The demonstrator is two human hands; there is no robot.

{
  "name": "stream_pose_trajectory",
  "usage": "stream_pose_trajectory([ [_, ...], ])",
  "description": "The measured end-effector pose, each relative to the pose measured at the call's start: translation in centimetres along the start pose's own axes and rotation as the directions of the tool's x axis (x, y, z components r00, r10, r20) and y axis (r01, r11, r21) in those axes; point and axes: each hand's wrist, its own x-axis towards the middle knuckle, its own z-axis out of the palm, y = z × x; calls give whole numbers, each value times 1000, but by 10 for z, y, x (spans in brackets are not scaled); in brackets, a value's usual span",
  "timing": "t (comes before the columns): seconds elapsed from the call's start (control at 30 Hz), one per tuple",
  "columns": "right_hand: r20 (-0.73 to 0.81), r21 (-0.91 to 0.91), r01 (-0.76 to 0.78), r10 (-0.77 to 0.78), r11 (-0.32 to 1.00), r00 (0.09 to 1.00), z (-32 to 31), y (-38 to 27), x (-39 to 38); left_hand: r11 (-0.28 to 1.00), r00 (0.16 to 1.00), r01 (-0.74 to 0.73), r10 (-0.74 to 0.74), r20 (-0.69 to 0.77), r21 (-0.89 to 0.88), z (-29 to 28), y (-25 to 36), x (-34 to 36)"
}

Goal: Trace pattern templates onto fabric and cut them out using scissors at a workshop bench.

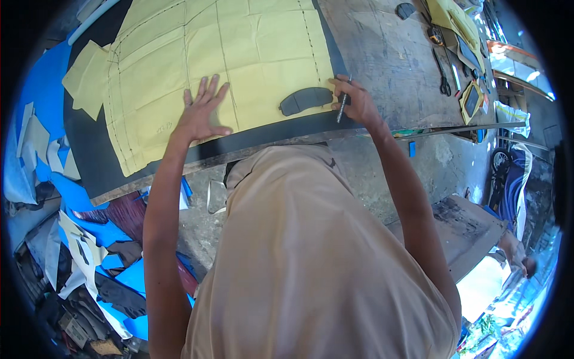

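Observation:
A large yellow pattern sheet, marked with dashed and solid lines, lies over a black sheet of material on the table. My left hand rests flat on the yellow sheet, fingers spread. At the sheet's near right corner is my right hand, its fingers curled around a slim silver pen. Just left of those fingers, a dark curved block like a brake pad sits on the paper. Part of the pen is hidden by the hand.
On the wooden table, black scissors, a tape measure and another dark block lie toward the right. Blue and white scraps pile up at left. A brown board stands lower right.

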Motion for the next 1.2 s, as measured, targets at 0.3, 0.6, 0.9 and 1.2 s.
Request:
stream_pose_trajectory([
  [0.3, 57, -35, 38, -36, 999, 998, -6, 8, 4, 1000, 1000, 24, -24, -8, -8, 4, -23, -3],
  [0.6, 15, -80, 92, -91, 993, 996, -3, 13, 3, 995, 995, 98, -98, -3, 14, -1, -28, -12],
  [0.9, -159, -83, -34, 20, 996, 987, 17, 4, -2, 994, 997, 78, -78, 5, 75, 2, -31, -7],
  [1.2, -89, 58, -7, 12, 998, 996, -3, 25, -4, 995, 996, 84, -85, 4, 57, -2, -24, -4],
])
